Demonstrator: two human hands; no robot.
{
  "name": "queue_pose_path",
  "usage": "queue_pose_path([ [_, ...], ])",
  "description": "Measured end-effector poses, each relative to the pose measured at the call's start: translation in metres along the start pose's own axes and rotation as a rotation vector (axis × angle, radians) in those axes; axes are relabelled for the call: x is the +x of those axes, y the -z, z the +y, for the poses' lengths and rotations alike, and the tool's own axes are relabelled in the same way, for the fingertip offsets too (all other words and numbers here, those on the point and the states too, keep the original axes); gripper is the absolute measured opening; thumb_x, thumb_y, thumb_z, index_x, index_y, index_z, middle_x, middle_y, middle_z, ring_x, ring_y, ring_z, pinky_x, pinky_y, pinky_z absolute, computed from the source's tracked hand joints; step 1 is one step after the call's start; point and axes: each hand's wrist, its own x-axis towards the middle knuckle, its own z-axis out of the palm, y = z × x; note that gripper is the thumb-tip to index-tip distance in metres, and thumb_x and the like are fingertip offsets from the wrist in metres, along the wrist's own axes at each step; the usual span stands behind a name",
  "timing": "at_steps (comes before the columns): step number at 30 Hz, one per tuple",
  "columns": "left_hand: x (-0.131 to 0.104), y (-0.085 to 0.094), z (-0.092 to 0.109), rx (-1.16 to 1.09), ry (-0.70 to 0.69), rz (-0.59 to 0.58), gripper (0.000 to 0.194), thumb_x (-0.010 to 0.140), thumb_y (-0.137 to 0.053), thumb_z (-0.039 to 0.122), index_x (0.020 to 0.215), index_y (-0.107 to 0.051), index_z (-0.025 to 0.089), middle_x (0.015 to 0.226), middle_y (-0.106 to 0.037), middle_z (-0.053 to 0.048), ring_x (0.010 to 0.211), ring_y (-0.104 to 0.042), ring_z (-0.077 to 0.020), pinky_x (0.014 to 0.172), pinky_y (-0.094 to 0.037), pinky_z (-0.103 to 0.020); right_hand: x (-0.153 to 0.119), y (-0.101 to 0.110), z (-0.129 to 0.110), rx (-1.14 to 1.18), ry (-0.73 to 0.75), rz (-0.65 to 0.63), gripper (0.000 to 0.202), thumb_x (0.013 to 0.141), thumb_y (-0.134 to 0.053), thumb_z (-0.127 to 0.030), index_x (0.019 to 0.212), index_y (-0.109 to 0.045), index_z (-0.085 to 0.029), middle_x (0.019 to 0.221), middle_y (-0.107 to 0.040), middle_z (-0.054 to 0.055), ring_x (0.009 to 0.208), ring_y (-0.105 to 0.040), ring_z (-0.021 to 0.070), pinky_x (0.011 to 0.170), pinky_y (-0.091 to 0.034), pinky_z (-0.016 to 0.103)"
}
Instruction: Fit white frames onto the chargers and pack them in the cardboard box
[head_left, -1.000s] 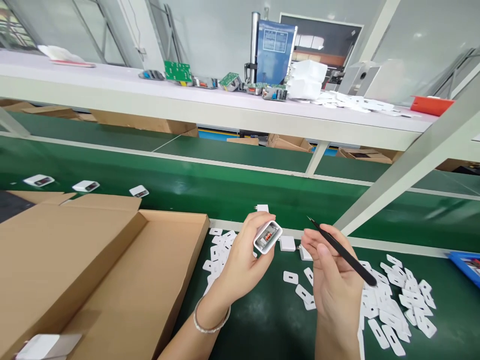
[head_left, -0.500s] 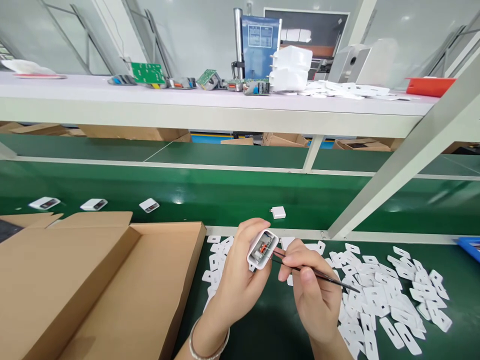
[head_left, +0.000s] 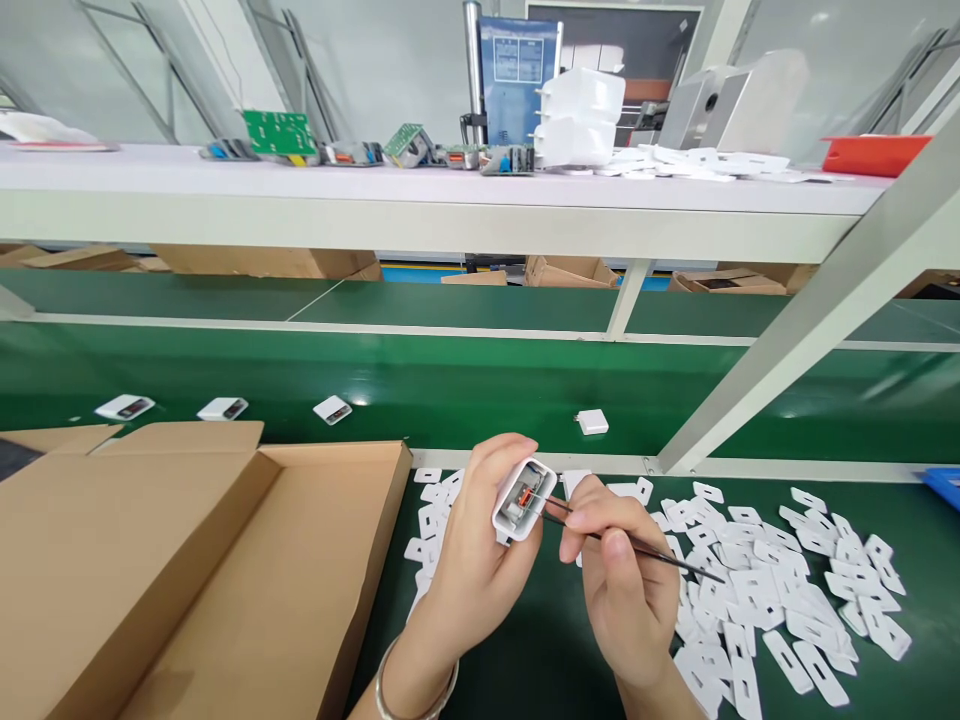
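In my left hand (head_left: pixel 480 565) is a white charger housing (head_left: pixel 499 505), its fingers wrapped round the sides. The housing's open end faces me, and grey parts with an orange-red piece show inside. My right hand (head_left: pixel 622 585) pinches a pair of dark, thin tweezers (head_left: pixel 679 563). The tweezers' tips reach the right edge of the housing's opening; exactly what they touch is too small to make out. Loose white cover plates (head_left: pixel 750 590) with slots lie in a heap to the right of my right hand. More white plates (head_left: pixel 427 522) are partly hidden behind my left hand.
An open cardboard box (head_left: pixel 300 560) stands on the left. Beyond the bench edge, a green conveyor belt (head_left: pixel 450 390) carries white chargers (head_left: pixel 332 409). A slanted white post (head_left: pixel 795 310) rises at right, under a shelf (head_left: pixel 420 225) bearing circuit boards (head_left: pixel 281 132). A blue tray (head_left: pixel 945 485) sits far right.
The white chargers on the green belt have shifted to the right. Both hands, the housing and the tweezers are almost where they were. The view has tilted slightly.
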Motion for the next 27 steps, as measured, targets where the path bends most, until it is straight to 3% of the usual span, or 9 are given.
queue_pose_path([
  [4, 0.0014, 0.0002, 0.0001, -0.013, -0.004, -0.010, 0.057, 0.097, -0.049, 0.005, 0.146, -0.047, 0.032, 0.146, -0.046, -0.012, 0.102, -0.070, -0.0196, 0.079, -0.066, -0.036, -0.0011, -0.0013, 0.0011, 0.014, -0.014, -0.005, 0.030, 0.109, -0.046, -0.029, 0.108, -0.076, -0.028, 0.072, -0.060, 0.002, 0.075, -0.053, 0.0187, 0.081, -0.055, 0.040],
  [11, 0.0027, 0.0009, 0.0038, 0.083, -0.062, 0.032, 0.051, 0.097, -0.052, 0.007, 0.143, -0.049, 0.029, 0.138, -0.053, -0.011, 0.123, -0.061, -0.0253, 0.093, -0.063, -0.040, 0.0002, -0.0027, 0.0029, -0.002, 0.020, 0.043, 0.029, 0.110, -0.047, -0.032, 0.108, -0.076, -0.028, 0.070, -0.061, 0.001, 0.074, -0.054, 0.0184, 0.081, -0.054, 0.038],
  [17, 0.0021, -0.0002, 0.0031, 0.036, -0.049, 0.007, 0.054, 0.097, -0.049, 0.005, 0.145, -0.047, 0.031, 0.142, -0.051, -0.012, 0.113, -0.069, -0.0231, 0.086, -0.064, -0.039, -0.0007, -0.0030, 0.0020, 0.006, 0.008, 0.038, 0.030, 0.109, -0.047, -0.031, 0.108, -0.077, -0.028, 0.069, -0.060, 0.001, 0.073, -0.054, 0.0188, 0.082, -0.057, 0.042],
  [22, 0.0021, 0.0001, 0.0021, 0.059, -0.061, 0.015, 0.052, 0.097, -0.051, 0.006, 0.143, -0.048, 0.031, 0.135, -0.056, -0.011, 0.125, -0.064, -0.0280, 0.097, -0.061, -0.047, -0.0006, -0.0032, 0.0026, 0.030, -0.007, 0.026, 0.031, 0.109, -0.047, -0.031, 0.107, -0.077, -0.028, 0.069, -0.060, 0.002, 0.074, -0.054, 0.0191, 0.083, -0.059, 0.043],
  [27, 0.0004, -0.0004, 0.0020, -0.020, -0.008, -0.009, 0.053, 0.099, -0.049, 0.007, 0.146, -0.046, 0.033, 0.147, -0.045, -0.013, 0.112, -0.069, -0.0229, 0.085, -0.065, -0.040, -0.0003, -0.0037, 0.0035, 0.037, 0.002, 0.047, 0.030, 0.109, -0.047, -0.032, 0.108, -0.077, -0.028, 0.067, -0.059, 0.001, 0.075, -0.054, 0.0192, 0.082, -0.058, 0.042],
])
